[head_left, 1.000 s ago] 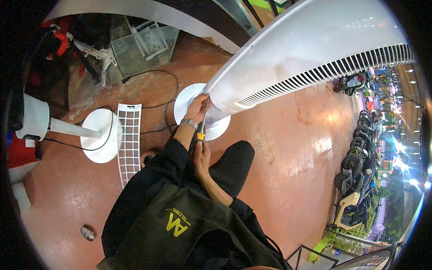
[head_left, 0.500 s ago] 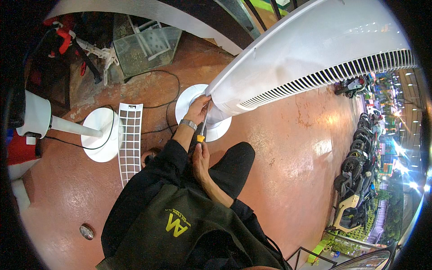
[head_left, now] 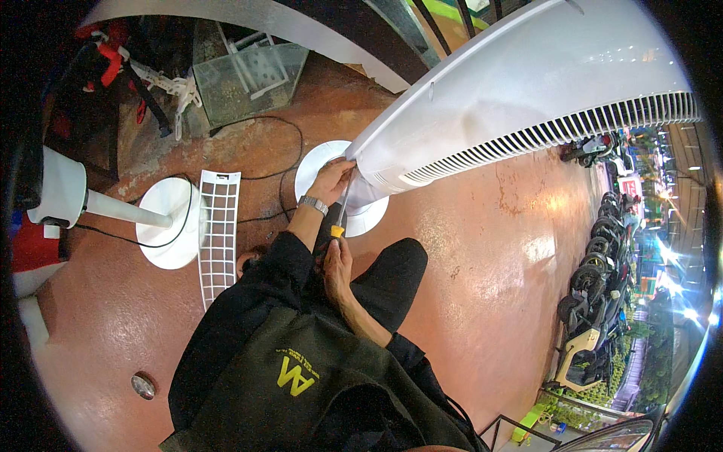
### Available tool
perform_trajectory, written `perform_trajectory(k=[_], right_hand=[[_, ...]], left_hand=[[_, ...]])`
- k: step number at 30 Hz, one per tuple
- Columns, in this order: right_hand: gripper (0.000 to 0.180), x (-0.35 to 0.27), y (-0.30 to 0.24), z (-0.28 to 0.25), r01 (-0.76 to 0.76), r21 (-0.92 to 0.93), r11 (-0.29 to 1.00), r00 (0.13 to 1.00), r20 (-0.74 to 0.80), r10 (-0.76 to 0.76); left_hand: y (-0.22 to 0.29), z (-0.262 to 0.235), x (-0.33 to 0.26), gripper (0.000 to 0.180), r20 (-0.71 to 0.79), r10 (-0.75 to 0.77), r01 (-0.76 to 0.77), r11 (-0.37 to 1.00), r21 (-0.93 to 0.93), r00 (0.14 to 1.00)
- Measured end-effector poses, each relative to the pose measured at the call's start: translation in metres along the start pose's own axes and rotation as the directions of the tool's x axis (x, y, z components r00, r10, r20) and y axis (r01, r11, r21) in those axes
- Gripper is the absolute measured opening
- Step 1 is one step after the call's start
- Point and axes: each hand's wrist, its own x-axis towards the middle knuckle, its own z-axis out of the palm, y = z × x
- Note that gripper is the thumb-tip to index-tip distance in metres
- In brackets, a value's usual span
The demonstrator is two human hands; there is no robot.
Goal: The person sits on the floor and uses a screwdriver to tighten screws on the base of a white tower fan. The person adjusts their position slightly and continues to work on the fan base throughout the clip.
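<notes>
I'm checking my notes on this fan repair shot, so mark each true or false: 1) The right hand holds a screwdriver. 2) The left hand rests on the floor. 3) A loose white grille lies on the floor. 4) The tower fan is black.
1) True: the right hand grips a screwdriver with a yellow collar.
2) False: the left hand is up at the lower end of the tower fan.
3) True: the white grille lies flat on the reddish floor.
4) False: the tower fan is white.
</notes>
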Motion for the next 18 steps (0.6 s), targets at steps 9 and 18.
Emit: perform_trajectory(k=[9, 18], right_hand=[[0.029, -0.008, -0.017, 0.008, -0.092, 0.080, 0.992, 0.996, 0.007, 0.092], [0.025, 0.002, -0.002, -0.004, -0.057, 0.081, 0.995, 0.997, 0.053, 0.053]], left_hand=[[0.009, 0.007, -0.003, 0.012, -0.106, -0.097, 0.095, 0.995, -0.024, 0.990], [-0.003, -0.017, 0.013, 0.011, -0.050, -0.025, 0.020, 0.994, -0.105, 0.998]])
